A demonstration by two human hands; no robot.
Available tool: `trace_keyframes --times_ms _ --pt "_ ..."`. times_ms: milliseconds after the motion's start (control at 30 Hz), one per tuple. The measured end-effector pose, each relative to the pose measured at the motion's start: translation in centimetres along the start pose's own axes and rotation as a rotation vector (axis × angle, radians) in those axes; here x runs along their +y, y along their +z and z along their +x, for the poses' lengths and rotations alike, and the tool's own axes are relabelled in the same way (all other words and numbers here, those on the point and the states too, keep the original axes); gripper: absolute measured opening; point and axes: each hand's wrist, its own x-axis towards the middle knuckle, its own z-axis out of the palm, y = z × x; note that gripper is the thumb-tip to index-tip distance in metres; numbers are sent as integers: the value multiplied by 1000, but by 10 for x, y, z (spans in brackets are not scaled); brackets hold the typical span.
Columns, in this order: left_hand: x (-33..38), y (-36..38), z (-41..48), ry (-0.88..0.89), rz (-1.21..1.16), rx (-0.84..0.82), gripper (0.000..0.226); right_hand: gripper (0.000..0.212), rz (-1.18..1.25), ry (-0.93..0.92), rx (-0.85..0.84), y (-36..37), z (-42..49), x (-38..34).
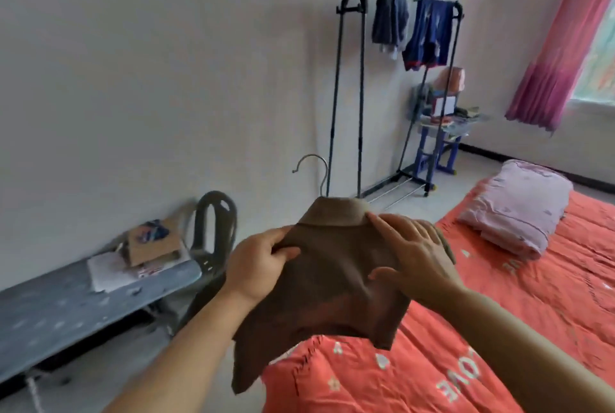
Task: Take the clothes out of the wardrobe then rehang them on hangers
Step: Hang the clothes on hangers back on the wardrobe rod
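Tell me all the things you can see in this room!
shirt: one, brown, on a hanger, held up in the middle
hanger: one, only its metal hook shows, above the collar
rack: one, black, by the back wall
clothes: two, grey-blue and dark blue, draped over the rack's top rail
stool: one, blue, behind the rack, piled with things
bed cover: one, orange-red, right
quilt: one, pink, folded on the bed cover
curtain: one, pink, top right
board: one, grey-blue, left
cardboard: one piece, brown, on the board
left hand: pinches one shoulder of the shirt
right hand: lies on the other shoulder
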Motion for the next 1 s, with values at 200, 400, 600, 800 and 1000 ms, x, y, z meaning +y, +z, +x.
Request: trace_keyframes --times_ms 200,400,600,800,1000 --pt "-34 -130 -28 -97 27 251 49 91 84 -303 228 6 85 -106" --pt "-42 -230 -98 -242 140 436 57 79 281 -563 256 1 134 -214" --pt "-43 -301 -190 -426 308 615 59 66 510 -841 184 -5 140 -333" --pt "-43 -354 -283 -610 664 674 68 70 589 -1038 98 -9 119 -454" --pt "-73 -413 -372 -749 998 665 96 62 544 -1200 126 -24 101 -586"
